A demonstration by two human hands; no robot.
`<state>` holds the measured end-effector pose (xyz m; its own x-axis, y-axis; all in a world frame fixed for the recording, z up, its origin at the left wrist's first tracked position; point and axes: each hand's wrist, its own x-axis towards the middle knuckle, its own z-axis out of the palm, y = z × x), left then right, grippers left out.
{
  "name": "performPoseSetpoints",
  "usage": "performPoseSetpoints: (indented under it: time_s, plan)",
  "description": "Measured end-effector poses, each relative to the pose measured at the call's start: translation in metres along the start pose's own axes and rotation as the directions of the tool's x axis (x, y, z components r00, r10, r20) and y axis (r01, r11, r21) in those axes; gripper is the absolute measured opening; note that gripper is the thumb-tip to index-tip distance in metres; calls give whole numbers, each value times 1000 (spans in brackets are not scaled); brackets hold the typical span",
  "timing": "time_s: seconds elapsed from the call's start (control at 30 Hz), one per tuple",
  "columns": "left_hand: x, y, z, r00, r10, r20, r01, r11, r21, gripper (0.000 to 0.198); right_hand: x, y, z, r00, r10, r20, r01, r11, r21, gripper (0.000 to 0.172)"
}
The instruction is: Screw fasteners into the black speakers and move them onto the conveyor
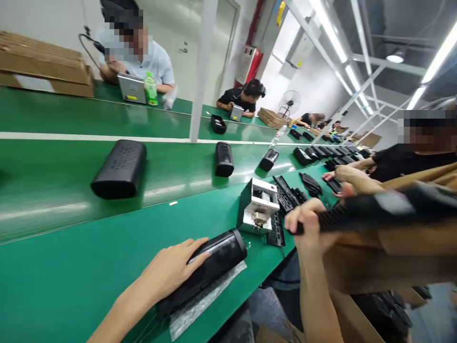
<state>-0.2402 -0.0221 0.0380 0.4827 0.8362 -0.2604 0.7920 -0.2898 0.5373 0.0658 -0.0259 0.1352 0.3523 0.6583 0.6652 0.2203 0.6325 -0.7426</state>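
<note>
My left hand (171,271) lies flat on a black mesh speaker shell (210,267), pressing it onto a sheet of bubble wrap (207,300) at the near edge of the green bench (71,281). My right hand (307,224) is closed around the end of a long black grille panel (374,212), which is blurred and stretches to the right over a brown cardboard box (392,257). A white fixture block (259,205) stands just beyond both hands, with black grille pieces (285,195) beside it.
Finished black speakers (119,169) (223,159) lie spaced along the green conveyor belt (53,190). A co-worker sits at my right, hands (339,178) on parts. Other people sit across the belt. A white post (202,71) rises mid-line; cardboard (43,64) is stacked far left.
</note>
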Motion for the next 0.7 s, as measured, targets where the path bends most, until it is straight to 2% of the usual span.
performPoseSetpoints:
  time_s: [0.07,0.13,0.3,0.43,0.53,0.7]
  plan:
    - [2,-4,4,1000,-21,-8,21,1000,-7,70,24,17,-1,999,-37,-16,37,999,2,42]
    - [3,-8,7,1000,-29,-11,29,1000,-12,71,35,35,4,998,-53,-16,53,998,16,49]
    - [4,-12,10,999,-40,0,40,999,-25,70,34,69,24,999,-38,-5,38,999,25,52]
    - [1,-8,5,999,4,-44,-5,1000,-20,61,28,79,27,997,43,57,-45,998,33,52]
    - [-3,-1,-1,996,43,-75,-42,999,15,56,13,62,20,983,127,136,-135,990,49,50]
    - [-3,6,-3,997,42,-69,-42,999,1,55,-45,-15,15,940,235,246,-267,958,101,24]
